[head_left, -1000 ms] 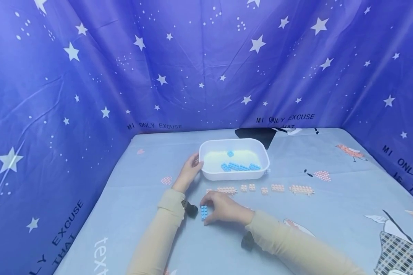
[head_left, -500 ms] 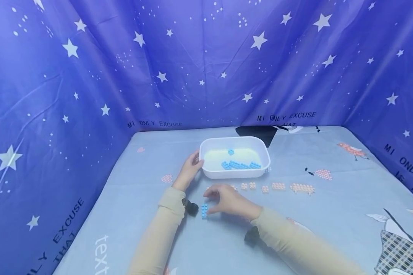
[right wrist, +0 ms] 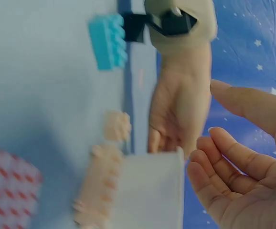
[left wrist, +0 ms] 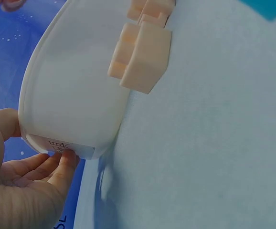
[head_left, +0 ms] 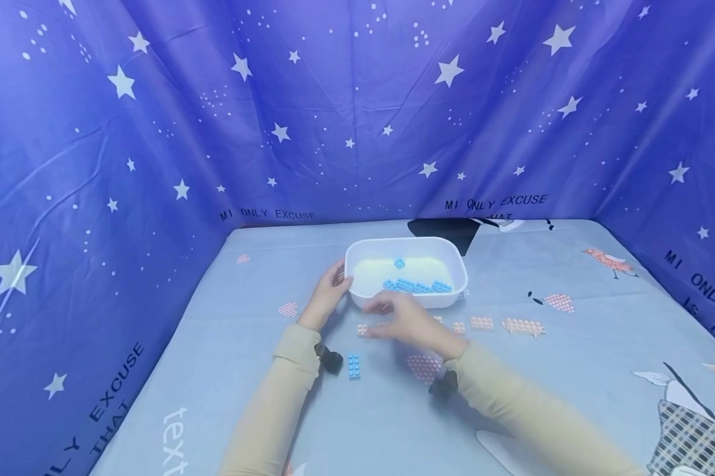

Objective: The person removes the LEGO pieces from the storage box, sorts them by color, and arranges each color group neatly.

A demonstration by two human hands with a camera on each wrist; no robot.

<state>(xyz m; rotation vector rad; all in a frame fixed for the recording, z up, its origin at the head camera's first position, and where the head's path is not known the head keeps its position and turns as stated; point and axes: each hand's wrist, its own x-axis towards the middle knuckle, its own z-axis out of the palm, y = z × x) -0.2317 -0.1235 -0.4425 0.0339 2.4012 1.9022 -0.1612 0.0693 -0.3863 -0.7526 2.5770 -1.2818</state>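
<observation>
At the left end of a white plastic tub [head_left: 446, 301], my left hand [head_left: 326, 296] grips the wall; the left wrist view shows the thumb at the rim and fingertips on a printed label. Inside the tub lie several blue toy bricks [head_left: 406, 285]. My right hand [head_left: 413, 324] hovers in front of the tub with thumb and fingers apart, holding nothing. Nearer to me a blue eight-stud brick [head_left: 354, 367] lies alone on the cloth. A small peach brick [head_left: 362, 330] shows just left of the right fingertips; the hand hides others behind it.
Along the tub's front runs a row of peach bricks, among them a flat rectangular one [head_left: 481, 322] and a longer piece [head_left: 524, 326] at the right end. A light-blue printed cloth [head_left: 571, 370] covers the table. Purple star-patterned curtains [head_left: 351, 112] enclose it.
My right hand has let go of the blue eight-stud brick and moved forward and right toward the tub. The brick stays on the cloth. My left hand keeps its place on the tub.
</observation>
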